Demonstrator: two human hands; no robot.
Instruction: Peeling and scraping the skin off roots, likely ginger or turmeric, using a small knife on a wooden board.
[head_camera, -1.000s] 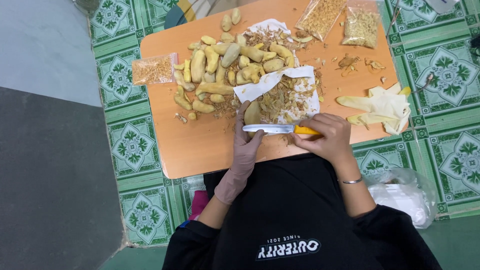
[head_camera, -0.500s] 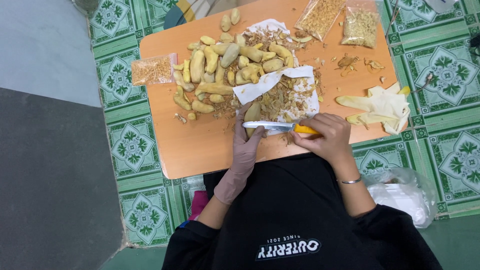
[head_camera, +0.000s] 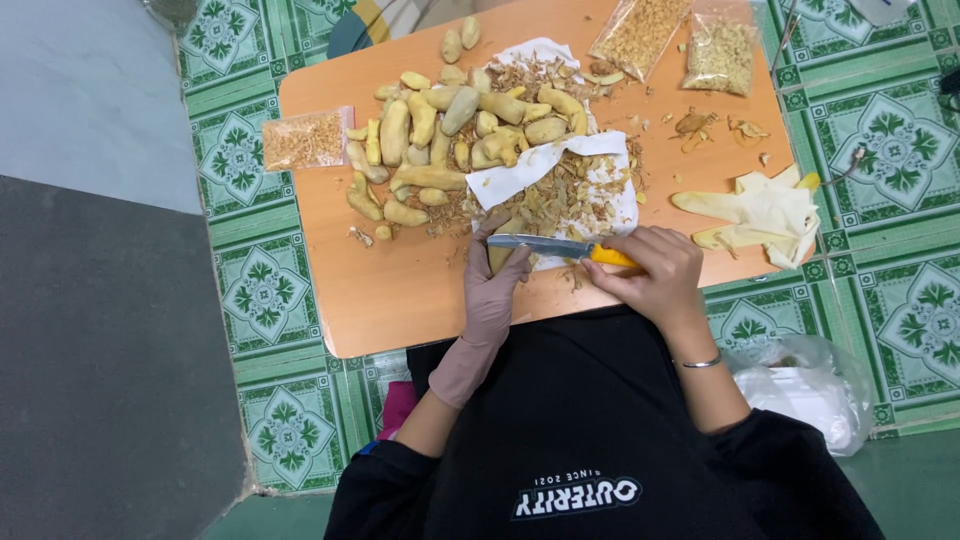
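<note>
A small bag of shavings (head_camera: 305, 139) lies at the left of the table (head_camera: 400, 290), beside a pile of peeled roots (head_camera: 440, 130). The gloved left hand (head_camera: 495, 285) has its fingers clamped on one root (head_camera: 500, 258). The right hand (head_camera: 655, 270) grips a yellow-handled knife (head_camera: 560, 246), blade across that root. Pale gloves (head_camera: 765, 210) lie farther right.

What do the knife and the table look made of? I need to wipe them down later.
Knife: blade looks like bare metal, grey with a shine; handle likely plastic, uniform bright yellow. Table: probably smooth wood-look laminate, even orange-brown with rounded corners.
</note>
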